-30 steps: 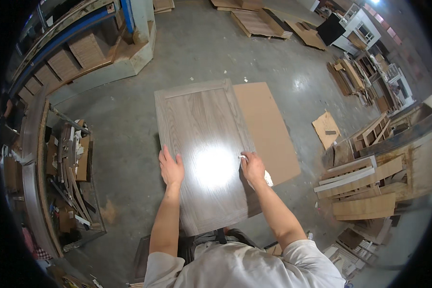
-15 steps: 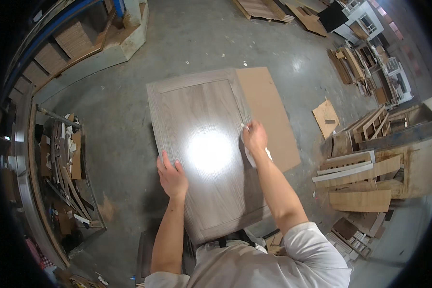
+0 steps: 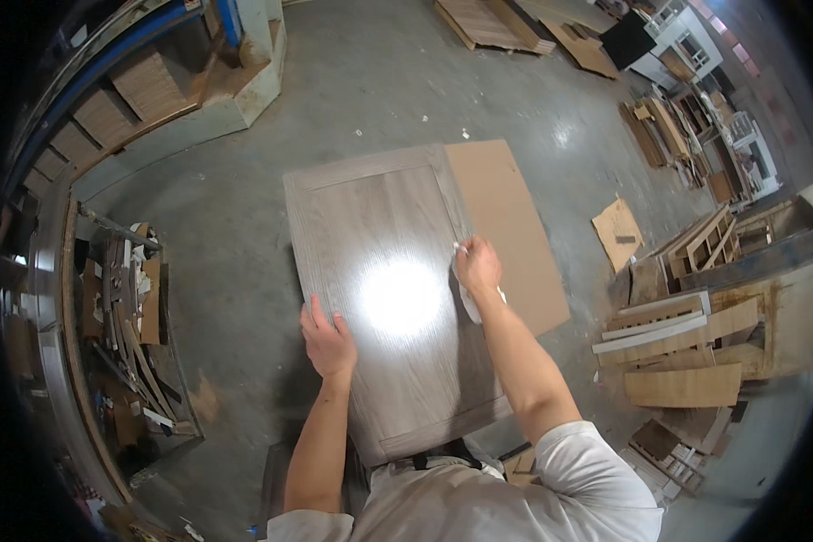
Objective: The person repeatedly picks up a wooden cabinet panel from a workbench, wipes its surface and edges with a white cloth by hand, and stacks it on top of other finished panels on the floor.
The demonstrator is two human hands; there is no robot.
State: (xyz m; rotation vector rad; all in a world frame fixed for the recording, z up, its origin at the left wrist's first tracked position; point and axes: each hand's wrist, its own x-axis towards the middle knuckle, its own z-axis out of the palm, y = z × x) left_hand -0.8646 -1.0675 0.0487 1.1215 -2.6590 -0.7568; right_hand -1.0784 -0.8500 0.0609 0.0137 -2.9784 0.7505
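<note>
Grey wooden door panel [image 3: 388, 280] lies flat in the middle of the frame, with a bright spot of light reflected on its centre. At its right edge, the right hand [image 3: 477, 266] is closed around a white cloth [image 3: 468, 298] and presses it on the raised frame of the panel; part of the cloth hangs out below the hand. The left hand [image 3: 328, 339] rests on the left edge of the panel, lower in the frame, with palm down and fingers spread a little, holding nothing. A brown cardboard sheet [image 3: 506, 226] lies under the panel and comes out on its right side. Around them is a grey concrete floor [image 3: 235, 235]. At the left of the frame stands a rack with scrap pieces [image 3: 122, 316]. At the right, wooden boards and frames [image 3: 686, 343] are piled.
</note>
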